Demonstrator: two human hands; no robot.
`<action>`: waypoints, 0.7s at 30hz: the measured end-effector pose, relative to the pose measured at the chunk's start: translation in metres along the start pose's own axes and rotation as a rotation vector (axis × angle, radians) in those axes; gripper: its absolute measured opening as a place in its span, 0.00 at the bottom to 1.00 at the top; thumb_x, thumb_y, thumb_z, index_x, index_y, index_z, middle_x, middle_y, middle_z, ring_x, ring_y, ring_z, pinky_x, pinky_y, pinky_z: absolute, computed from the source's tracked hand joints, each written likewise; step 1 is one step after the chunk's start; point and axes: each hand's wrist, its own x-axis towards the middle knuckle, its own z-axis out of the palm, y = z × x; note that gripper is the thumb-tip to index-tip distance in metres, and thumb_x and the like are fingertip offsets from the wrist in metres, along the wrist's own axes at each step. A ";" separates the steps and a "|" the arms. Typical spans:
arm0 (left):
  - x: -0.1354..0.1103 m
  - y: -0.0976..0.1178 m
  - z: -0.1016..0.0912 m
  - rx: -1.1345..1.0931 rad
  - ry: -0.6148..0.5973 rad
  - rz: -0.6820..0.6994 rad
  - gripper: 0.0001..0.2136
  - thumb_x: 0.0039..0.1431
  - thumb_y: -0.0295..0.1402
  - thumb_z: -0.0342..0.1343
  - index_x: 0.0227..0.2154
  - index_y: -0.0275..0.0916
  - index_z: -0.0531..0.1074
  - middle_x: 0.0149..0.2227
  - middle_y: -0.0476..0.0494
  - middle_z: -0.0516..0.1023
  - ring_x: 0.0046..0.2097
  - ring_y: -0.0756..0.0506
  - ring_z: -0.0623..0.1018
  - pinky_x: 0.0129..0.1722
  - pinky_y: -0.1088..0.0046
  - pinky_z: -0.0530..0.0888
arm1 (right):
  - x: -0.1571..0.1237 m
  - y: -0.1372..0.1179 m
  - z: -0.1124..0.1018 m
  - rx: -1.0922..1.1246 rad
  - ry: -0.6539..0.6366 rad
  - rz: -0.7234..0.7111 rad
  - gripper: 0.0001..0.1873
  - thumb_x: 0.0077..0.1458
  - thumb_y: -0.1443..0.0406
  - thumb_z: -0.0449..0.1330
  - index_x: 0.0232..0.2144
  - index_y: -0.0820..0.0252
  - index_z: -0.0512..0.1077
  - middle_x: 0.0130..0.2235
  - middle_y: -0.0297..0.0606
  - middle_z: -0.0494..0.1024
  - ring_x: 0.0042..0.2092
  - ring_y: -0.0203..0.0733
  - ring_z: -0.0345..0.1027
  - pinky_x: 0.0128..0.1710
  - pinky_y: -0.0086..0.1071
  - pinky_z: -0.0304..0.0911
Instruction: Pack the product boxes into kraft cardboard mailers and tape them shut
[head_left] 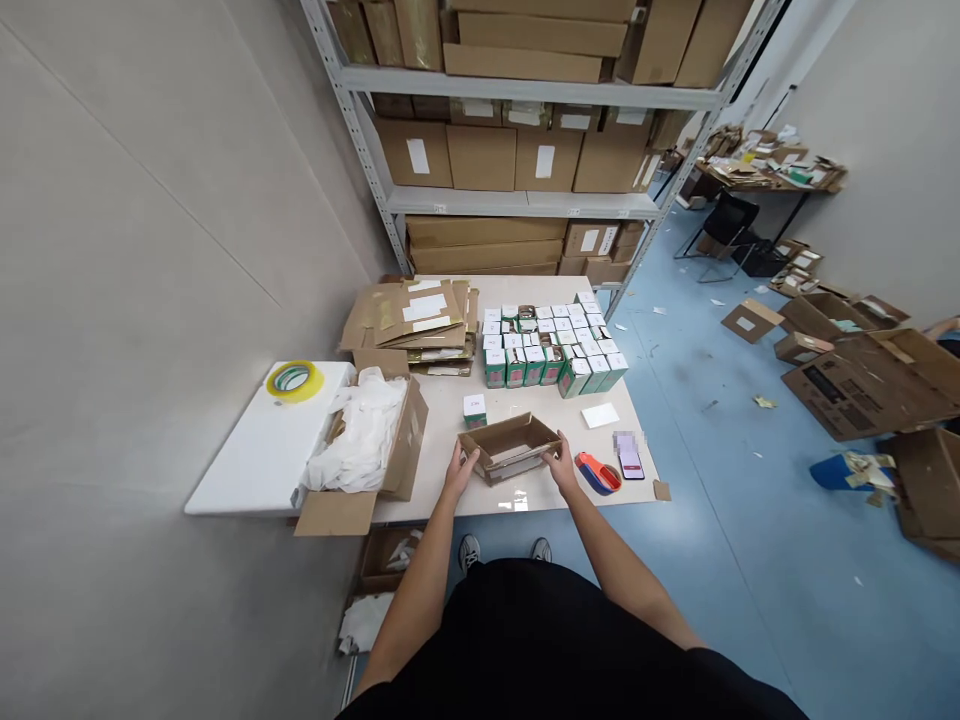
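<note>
My left hand (460, 470) and right hand (561, 465) gripping opposite ends of a shallow cardboard box (510, 447), holding it at the worktop's (442, 420) near edge, small green-and-white cartons (547, 350) standing beyond, red tape dispenser (598, 472) lying just right

Bare left forearm (420, 580) and right forearm (615, 565) angled forward and inward, left hand (461, 470) and right hand (562, 465) level, well apart, fingers curled downward, wrists slightly bent.

White table (427, 440), cardboard tray (510, 445) (held), small cartons (544, 345), likely tape dispenser (598, 473)
</note>
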 end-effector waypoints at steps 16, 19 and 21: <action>0.038 0.022 0.012 0.037 -0.099 -0.008 0.49 0.47 0.31 0.70 0.72 0.45 0.53 0.65 0.33 0.71 0.60 0.39 0.76 0.58 0.62 0.72 | -0.030 -0.019 -0.019 0.032 -0.042 -0.011 0.38 0.45 0.52 0.68 0.59 0.51 0.71 0.59 0.45 0.76 0.59 0.56 0.70 0.58 0.52 0.64; 0.043 0.022 0.015 0.042 -0.098 0.008 0.49 0.47 0.27 0.69 0.72 0.45 0.53 0.66 0.33 0.68 0.57 0.40 0.78 0.57 0.63 0.73 | -0.031 -0.019 -0.026 0.068 -0.091 0.015 0.37 0.44 0.53 0.68 0.59 0.51 0.73 0.60 0.45 0.76 0.58 0.55 0.71 0.56 0.50 0.67; 0.045 0.021 0.015 0.043 -0.104 -0.003 0.50 0.45 0.27 0.69 0.72 0.45 0.54 0.66 0.31 0.68 0.54 0.40 0.80 0.55 0.62 0.75 | -0.031 -0.018 -0.030 0.086 -0.116 0.029 0.37 0.44 0.54 0.68 0.58 0.52 0.74 0.61 0.46 0.75 0.57 0.55 0.71 0.55 0.49 0.68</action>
